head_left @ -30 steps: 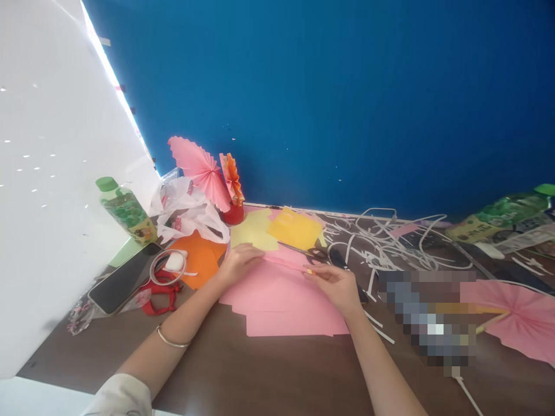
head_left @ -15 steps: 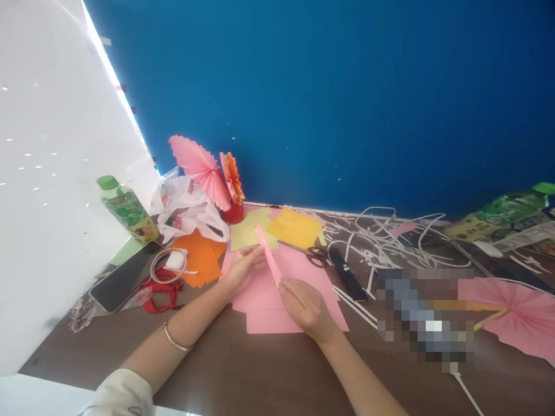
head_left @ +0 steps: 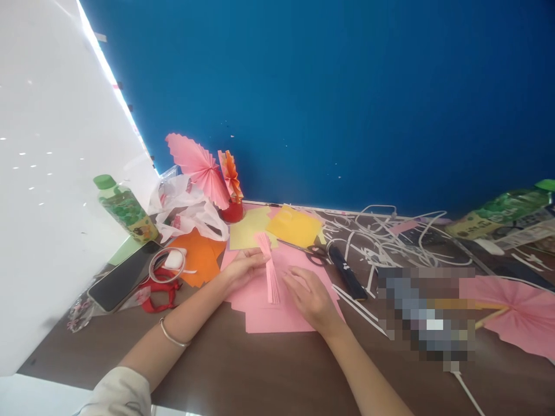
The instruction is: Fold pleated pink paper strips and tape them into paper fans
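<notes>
- The left hand [head_left: 243,267] pinches the far end of a pleated pink paper strip [head_left: 270,271], fingers closed on it near the top.
- The pleats fan out loosely toward the near end, and the strip lies on a stack of pink sheets [head_left: 277,312] in the middle of the bench [head_left: 243,370].
- The right hand [head_left: 310,296] rests just beside the strip on its right, fingers loosely spread and flat on the pink sheets, gripping nothing.
- Beyond the hands lie yellow sheets [head_left: 295,226], with orange paper [head_left: 200,259] to the left.
- Scissors [head_left: 313,251] and a dark bar-shaped thing [head_left: 346,274] sit right of the pink stack, next to a tangle of white paper strips [head_left: 381,240].
- Far left: a phone [head_left: 124,277], a green-capped bottle [head_left: 124,208] and a white plastic bag [head_left: 186,211].
- A finished pink fan [head_left: 197,167] stands at the back against the blue wall [head_left: 325,98]; another pink fan [head_left: 515,312] lies at the right.
</notes>
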The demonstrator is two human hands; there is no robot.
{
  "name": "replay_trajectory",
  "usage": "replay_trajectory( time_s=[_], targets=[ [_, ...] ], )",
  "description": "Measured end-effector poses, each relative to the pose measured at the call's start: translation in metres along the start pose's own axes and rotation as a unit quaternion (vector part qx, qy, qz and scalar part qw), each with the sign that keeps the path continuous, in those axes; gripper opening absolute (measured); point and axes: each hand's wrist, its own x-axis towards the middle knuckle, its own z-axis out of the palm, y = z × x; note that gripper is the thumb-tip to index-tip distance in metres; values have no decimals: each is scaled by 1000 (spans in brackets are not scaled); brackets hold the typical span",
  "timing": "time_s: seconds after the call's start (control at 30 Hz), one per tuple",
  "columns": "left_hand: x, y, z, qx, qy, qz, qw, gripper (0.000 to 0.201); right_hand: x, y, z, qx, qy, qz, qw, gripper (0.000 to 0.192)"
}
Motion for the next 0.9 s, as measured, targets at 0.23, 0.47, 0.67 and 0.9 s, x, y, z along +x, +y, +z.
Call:
replay_trajectory(
  time_s=[0.23, 0.47, 0.67, 0.9],
  targets=[
    [-7, -6, 7, 65, -91, -56, 992, 18, 6, -7, -4, 27, -40, -39, 998, 26],
    [-5, -7, 7, 28, -64, -31, 997, 20, 5, -6, -5, 1, -33, -87, 996, 22],
    [-5, -6, 8, 11, -40, -17, 999, 19, 2, -7, -2, -3, -52, -93, 994, 23],
    [-4, -5, 6, -10, -50, -17, 999, 25, 2, -2, -5, 10, -85, -81, 993, 27]
  ],
)
